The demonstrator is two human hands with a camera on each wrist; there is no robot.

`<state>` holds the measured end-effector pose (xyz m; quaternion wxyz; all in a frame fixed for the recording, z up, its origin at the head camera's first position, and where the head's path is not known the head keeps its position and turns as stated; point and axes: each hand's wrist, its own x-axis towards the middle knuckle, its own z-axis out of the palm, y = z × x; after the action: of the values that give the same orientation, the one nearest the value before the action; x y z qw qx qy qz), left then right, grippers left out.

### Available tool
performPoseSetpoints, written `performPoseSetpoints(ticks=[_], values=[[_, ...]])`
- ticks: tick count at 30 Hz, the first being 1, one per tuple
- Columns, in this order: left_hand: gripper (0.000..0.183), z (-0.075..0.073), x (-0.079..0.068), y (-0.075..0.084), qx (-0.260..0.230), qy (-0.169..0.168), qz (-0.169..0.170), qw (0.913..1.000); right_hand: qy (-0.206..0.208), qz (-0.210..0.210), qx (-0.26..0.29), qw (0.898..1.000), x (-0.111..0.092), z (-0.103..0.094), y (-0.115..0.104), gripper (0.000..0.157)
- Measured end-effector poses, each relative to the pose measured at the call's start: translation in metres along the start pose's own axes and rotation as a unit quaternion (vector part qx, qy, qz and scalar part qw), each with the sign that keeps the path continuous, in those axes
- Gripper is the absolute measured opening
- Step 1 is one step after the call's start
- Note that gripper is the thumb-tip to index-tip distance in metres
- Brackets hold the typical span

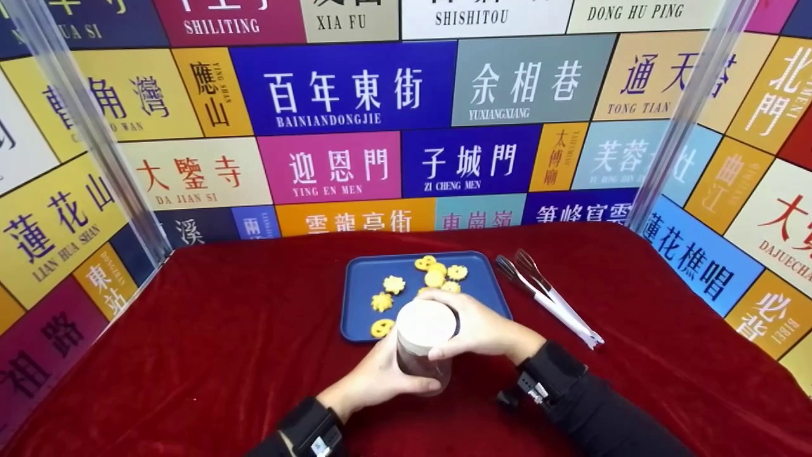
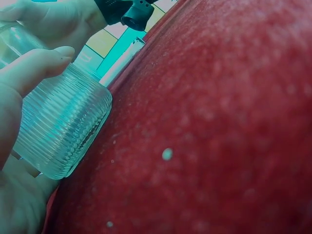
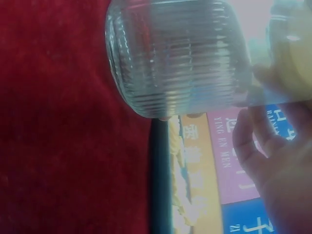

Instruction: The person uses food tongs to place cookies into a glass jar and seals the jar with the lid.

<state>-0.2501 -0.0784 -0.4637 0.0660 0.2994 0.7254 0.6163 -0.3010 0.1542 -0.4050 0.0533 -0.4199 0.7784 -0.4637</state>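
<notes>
In the head view a ribbed clear glass jar (image 1: 415,364) with a pale lid (image 1: 428,320) stands upright in front of the tray. My left hand (image 1: 374,377) grips the body of the jar, its thumb across the near side. Around the lid curl the fingers and thumb of my right hand (image 1: 482,327). The left wrist view shows the ribbed jar (image 2: 63,117) tilted in the frame, its base close to the cloth. Seen from the right wrist, the glass (image 3: 180,53) looks see-through, with no contents that I can make out.
Behind the jar lies a blue tray (image 1: 361,273) with several yellow flower-shaped and ring-shaped biscuits (image 1: 393,284). Metal tongs (image 1: 558,308) with pale handles lie to its right. Dark red cloth (image 1: 254,317) covers the table. Panels with printed signs (image 1: 342,89) enclose the back and sides.
</notes>
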Motion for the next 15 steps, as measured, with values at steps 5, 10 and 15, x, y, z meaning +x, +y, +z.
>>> performPoseSetpoints(ticks=[5, 10, 15], values=[[0.101, -0.0004, -0.0003, -0.0002, 0.0, -0.003, 0.001, 1.0, -0.002, 0.0, 0.023, 1.0, -0.0009, -0.0001, 0.0061, 0.084], [0.1, -0.0013, 0.0002, -0.0007, 0.009, -0.005, 0.008, 0.9999, 0.0, -0.013, 0.028, 1.0, -0.0008, 0.0008, 0.0067, 0.088], [0.101, -0.0025, 0.0002, -0.0008, 0.013, -0.009, 0.008, 0.9998, 0.0, -0.017, 0.046, 0.999, -0.0012, 0.0028, 0.0104, 0.095]])
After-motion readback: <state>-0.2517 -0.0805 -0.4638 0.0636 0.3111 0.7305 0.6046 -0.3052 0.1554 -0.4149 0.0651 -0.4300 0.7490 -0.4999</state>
